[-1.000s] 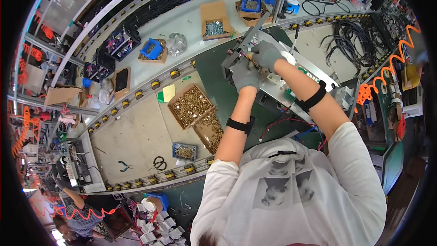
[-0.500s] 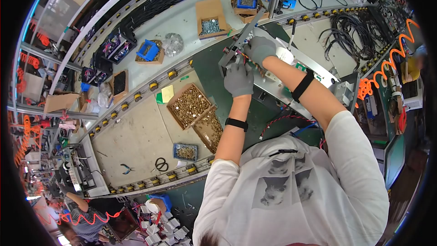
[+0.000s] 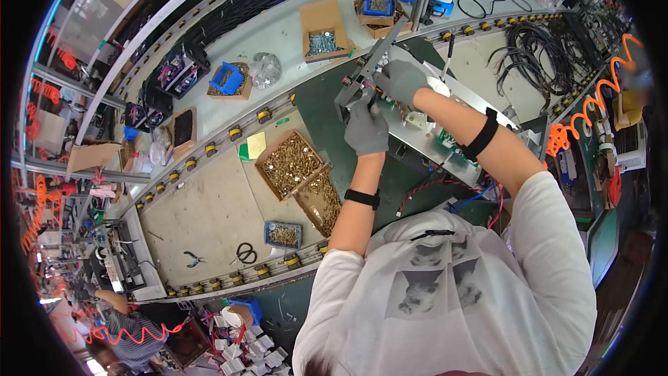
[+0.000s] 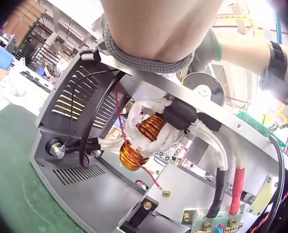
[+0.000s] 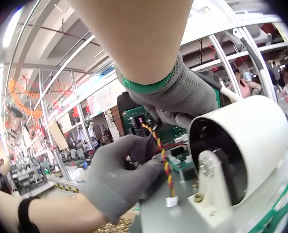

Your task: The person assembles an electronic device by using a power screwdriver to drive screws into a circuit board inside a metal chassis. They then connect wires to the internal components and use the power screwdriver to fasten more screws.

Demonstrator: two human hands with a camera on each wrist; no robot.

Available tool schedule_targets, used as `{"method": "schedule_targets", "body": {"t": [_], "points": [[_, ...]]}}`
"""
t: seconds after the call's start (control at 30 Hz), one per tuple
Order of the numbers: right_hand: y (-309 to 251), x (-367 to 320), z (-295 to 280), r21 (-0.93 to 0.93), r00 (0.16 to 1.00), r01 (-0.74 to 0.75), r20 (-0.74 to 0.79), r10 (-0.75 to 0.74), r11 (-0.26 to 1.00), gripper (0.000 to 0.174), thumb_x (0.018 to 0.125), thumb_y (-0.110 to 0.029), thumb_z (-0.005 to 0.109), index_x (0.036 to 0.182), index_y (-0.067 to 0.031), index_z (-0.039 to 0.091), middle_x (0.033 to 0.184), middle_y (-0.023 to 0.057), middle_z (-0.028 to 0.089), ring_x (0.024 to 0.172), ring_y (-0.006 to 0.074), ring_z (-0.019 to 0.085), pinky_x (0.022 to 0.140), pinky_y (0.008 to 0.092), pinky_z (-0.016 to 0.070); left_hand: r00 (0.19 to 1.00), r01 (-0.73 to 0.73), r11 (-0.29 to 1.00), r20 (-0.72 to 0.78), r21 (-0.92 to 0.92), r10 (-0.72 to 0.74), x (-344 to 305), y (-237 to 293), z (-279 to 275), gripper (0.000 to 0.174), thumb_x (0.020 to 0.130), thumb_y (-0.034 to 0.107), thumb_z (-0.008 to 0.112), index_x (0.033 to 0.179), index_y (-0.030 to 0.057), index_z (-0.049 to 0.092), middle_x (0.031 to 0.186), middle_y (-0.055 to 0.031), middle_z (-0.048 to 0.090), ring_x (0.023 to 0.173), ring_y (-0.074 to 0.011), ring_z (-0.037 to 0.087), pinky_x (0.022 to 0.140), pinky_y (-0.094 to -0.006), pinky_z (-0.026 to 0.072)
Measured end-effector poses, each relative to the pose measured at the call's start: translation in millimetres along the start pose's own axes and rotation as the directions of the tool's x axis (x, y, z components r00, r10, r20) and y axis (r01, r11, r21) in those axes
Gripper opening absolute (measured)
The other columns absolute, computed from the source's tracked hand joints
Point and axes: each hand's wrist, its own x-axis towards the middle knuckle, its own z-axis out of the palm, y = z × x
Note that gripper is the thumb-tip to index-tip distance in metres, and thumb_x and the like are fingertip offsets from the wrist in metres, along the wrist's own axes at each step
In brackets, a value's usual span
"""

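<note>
The gloved left hand (image 3: 367, 127) is bent at the near side of an upright dark panel (image 3: 362, 76) on an open metal chassis (image 3: 424, 136). In the right wrist view, the left hand (image 5: 119, 172) has curled fingers beside a red, yellow and black twisted cable (image 5: 166, 167) whose white plug hangs loose; its fingertips are partly hidden. The gloved right hand (image 3: 403, 82), closer to the chassis's far side, reaches behind the panel by a green circuit board (image 5: 134, 119); its fingertips are hidden. Copper coils (image 4: 151, 127) and thick sleeved cables (image 4: 217, 141) show inside the chassis.
A white cylinder (image 5: 251, 141) stands on the chassis beside the right hand. Left of the chassis are boxes of brass screws (image 3: 291, 165), a blue tray (image 3: 283, 235), pliers (image 3: 194, 259) and scissors (image 3: 245, 253). Black cables (image 3: 536, 63) lie at the right.
Over the last second the left hand has shifted left and slightly nearer the body. The right hand went up and left, then came partly back. The chassis stays roughly in place.
</note>
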Motion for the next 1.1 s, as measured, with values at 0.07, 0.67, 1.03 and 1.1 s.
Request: {"method": "schedule_targets", "body": {"t": [0.07, 0.67, 1.03, 1.1], "points": [[0.6, 1.1, 7.5, -0.07, 0.999, 0.009, -0.032, -0.012, 0.997, 0.039, 0.083, -0.037, 0.048, 0.083, -0.0025, 0.066, 0.079, 0.0183, 0.064, 0.075, 0.0332, 0.062, 0.069, 0.0426, 0.0475, 0.997, 0.037, 0.994, -0.058, -0.104, -0.043, -0.4, -2.7, 3.8, 0.022, 0.077, 0.016, 0.061, 0.099, 0.012, 0.058, 0.087, -0.0085, 0.063, 0.071, -0.028, 0.063, 0.061, -0.0366, 0.0505], [-6.6, 27.7, 21.5, -0.344, 0.993, -0.052, 0.079, 0.084, 0.938, 0.029, 0.081, -0.028, 0.056, 0.101, -0.009, 0.066, 0.101, 0.0114, 0.065, 0.092, 0.0278, 0.064, 0.074, 0.039, 0.0507, 0.98, 0.189, 0.947, -0.004, -0.258, -0.197, 16.1, -0.4, 6.8, 0.024, 0.075, 0.024, 0.07, 0.092, 0.007, 0.068, 0.083, -0.0112, 0.067, 0.07, -0.0219, 0.063, 0.065, -0.0304, 0.0478], [-12.6, 16.1, 25.4, -0.27, 0.984, -0.16, -0.124, 0.13, 0.949, 0.029, 0.08, -0.032, 0.056, 0.09, -0.0084, 0.07, 0.091, 0.0121, 0.067, 0.087, 0.027, 0.065, 0.074, 0.037, 0.0505, 0.911, 0.407, 0.895, 0.153, -0.183, -0.383, 16.3, 6.9, -10.9, 0.032, 0.072, 0.029, 0.071, 0.094, 0.0061, 0.067, 0.083, -0.0114, 0.065, 0.076, -0.0261, 0.062, 0.069, -0.0337, 0.0465], [-11.1, 15.6, 27.9, -0.34, 0.988, -0.1, -0.148, 0.052, 0.935, 0.027, 0.08, -0.03, 0.056, 0.089, -0.0081, 0.07, 0.091, 0.0122, 0.067, 0.087, 0.0272, 0.065, 0.074, 0.0371, 0.0505, 0.943, 0.328, 0.924, 0.004, -0.194, -0.334, 11.3, 9.2, -11.7, 0.031, 0.072, 0.027, 0.071, 0.094, 0.0071, 0.065, 0.086, -0.0105, 0.064, 0.077, -0.0265, 0.061, 0.069, -0.0344, 0.0467]]}}
